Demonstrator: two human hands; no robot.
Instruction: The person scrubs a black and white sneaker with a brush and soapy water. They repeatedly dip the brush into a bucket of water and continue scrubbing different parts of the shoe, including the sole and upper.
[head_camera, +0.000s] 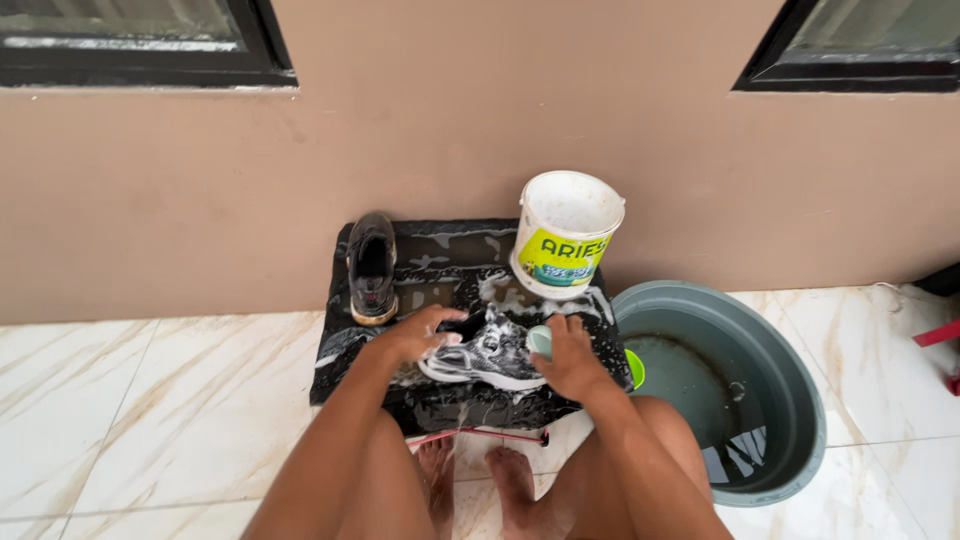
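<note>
**On the black mat, both your hands are at a soapy shoe**

Near the middle of the wet black mat (440, 265), your left hand (412, 338) is closed over the heel end of a grey-and-white sneaker (487, 355), which lies on its side, streaked with suds. Your right hand (570, 360) grips a pale green brush (540, 341) and presses it against the shoe's toe end. Farther back on the left of the mat, a second, dark shoe (372, 265) stands upright, well apart from the one you hold. At the far right corner of the mat stands a white bucket (567, 232) with a yellow-green label, close to the beige wall (480, 120). Just right of the mat sits a big grey basin (800, 400) holding some water. Your bare feet (475, 480) rest on the marble-patterned tile floor (150, 400) at the mat's near edge.
</note>
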